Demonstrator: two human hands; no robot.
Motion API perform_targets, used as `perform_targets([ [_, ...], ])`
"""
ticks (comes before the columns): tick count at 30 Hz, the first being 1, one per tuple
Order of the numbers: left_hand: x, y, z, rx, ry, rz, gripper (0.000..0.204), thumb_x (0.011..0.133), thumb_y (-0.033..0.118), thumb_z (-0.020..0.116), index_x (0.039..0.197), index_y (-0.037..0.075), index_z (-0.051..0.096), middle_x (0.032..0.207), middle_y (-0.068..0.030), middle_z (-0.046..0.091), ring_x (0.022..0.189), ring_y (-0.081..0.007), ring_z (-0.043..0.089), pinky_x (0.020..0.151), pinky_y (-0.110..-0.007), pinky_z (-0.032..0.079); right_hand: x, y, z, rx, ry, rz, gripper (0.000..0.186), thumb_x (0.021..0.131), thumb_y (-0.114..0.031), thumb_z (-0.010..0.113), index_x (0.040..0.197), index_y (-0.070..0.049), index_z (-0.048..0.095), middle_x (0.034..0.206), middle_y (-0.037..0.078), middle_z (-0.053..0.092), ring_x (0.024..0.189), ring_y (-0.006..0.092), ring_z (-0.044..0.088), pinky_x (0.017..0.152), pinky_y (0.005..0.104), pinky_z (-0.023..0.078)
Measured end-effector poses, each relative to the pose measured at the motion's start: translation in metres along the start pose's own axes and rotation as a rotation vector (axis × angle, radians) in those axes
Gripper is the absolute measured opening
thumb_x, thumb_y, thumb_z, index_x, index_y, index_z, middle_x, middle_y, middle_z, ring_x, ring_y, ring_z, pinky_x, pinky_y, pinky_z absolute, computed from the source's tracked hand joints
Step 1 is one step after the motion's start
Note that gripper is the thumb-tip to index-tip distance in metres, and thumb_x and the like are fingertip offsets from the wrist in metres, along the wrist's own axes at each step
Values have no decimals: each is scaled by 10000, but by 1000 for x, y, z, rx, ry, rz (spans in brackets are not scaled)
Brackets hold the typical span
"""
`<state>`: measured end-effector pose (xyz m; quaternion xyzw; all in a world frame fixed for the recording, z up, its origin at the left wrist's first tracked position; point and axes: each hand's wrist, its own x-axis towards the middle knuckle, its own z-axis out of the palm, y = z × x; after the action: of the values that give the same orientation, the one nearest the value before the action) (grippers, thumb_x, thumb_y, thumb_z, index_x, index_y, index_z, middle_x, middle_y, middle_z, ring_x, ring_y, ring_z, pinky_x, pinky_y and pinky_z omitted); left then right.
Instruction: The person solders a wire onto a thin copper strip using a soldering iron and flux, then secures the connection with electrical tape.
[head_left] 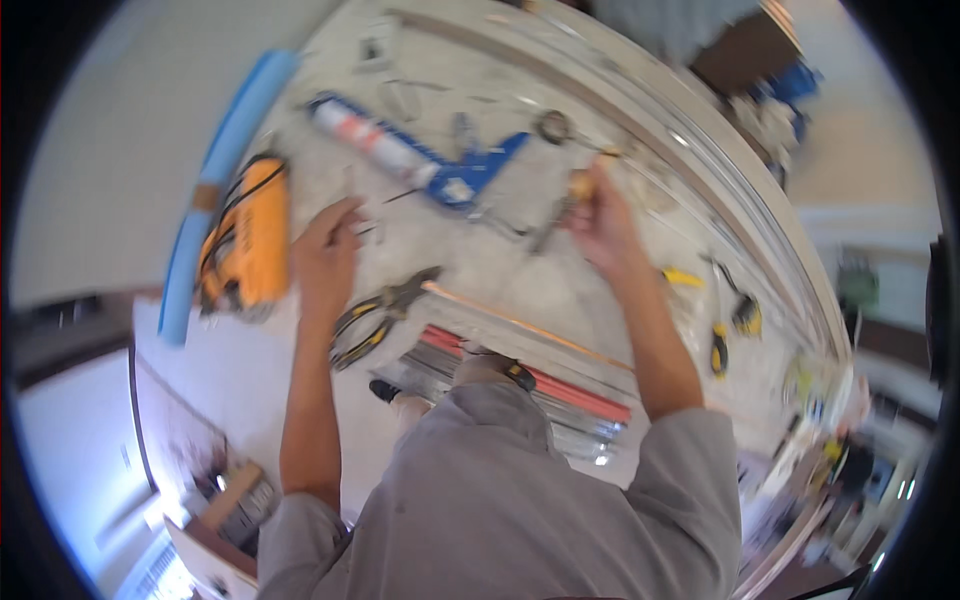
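Observation:
My left hand (328, 250) is over the pale work surface (480, 250), right of an orange power tool (258, 235). Its fingers are half curled and look apart, with nothing clear between them; motion blurs it. In my right hand (604, 228) is a small hand tool (578, 190) with a yellowish-tan end and a grey, blade-like part pointing down-left; blur hides its exact kind. Between the hands, farther off, lies a blue caulking gun (465, 180) loaded with a white and red cartridge (370, 140). Pliers with black and yellow handles (385, 312) rest just right of my left forearm.
A blue foam-like roll (225, 190) stands at the left. Long pale metal profiles (690, 130) border the far right edge. A tape measure (747, 312) and a yellow-black screwdriver (719, 348) lie at right. Red strips (580, 393) and a copper-coloured rod (530, 325) sit near my body.

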<state>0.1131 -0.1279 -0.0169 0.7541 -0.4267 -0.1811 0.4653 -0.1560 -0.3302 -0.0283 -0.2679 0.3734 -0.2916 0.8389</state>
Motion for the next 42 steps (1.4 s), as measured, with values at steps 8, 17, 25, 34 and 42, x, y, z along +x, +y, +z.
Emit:
perform_targets([
  [8, -49, -28, -24, -157, 305, -134, 226, 936, 74, 524, 1102, -45, 620, 950, -92, 663, 726, -119, 568, 640, -242, 471, -11, 65, 67, 458, -231, -44, 434, 951, -455, 511, 826, -55, 622, 672, 39, 626, 591, 142, 604, 569, 269, 492],
  [17, -46, 143, -28, 37, 339, 456, 192, 938, -24, 444, 1020, -80, 609, 982, -147, 643, 737, -175, 574, 685, -281, 494, 1, 83, 84, 374, -207, -153, 425, 945, -426, 543, 913, -10, 624, 765, 68, 652, 657, 133, 633, 620, 258, 521],
  [25, -60, 216, 156, -150, -784, 649, 391, 735, -98, 567, 1090, 43, 651, 1007, -148, 654, 874, -297, 641, 746, -371, 511, -14, 78, 111, 443, -286, -273, 304, 940, -309, 583, 862, -18, 624, 710, 75, 636, 598, 144, 599, 561, 268, 496],
  [34, -92, 203, 124, -159, -736, 868, 331, 748, -66, 599, 1050, 45, 676, 962, -132, 668, 813, -271, 655, 701, -330, 525, -11, 80, 82, 386, -211, -286, 287, 948, -286, 574, 929, -9, 643, 785, 78, 655, 669, 141, 623, 632, 275, 521],
  [42, -128, 63, 22, -454, -81, -317, 191, 911, 63, 544, 1057, -6, 647, 955, -93, 658, 832, -165, 628, 686, -279, 502, -47, 90, 98, 393, -237, -294, 283, 950, -198, 555, 1145, 7, 565, 976, 127, 660, 875, 201, 643, 783, 312, 525],
])
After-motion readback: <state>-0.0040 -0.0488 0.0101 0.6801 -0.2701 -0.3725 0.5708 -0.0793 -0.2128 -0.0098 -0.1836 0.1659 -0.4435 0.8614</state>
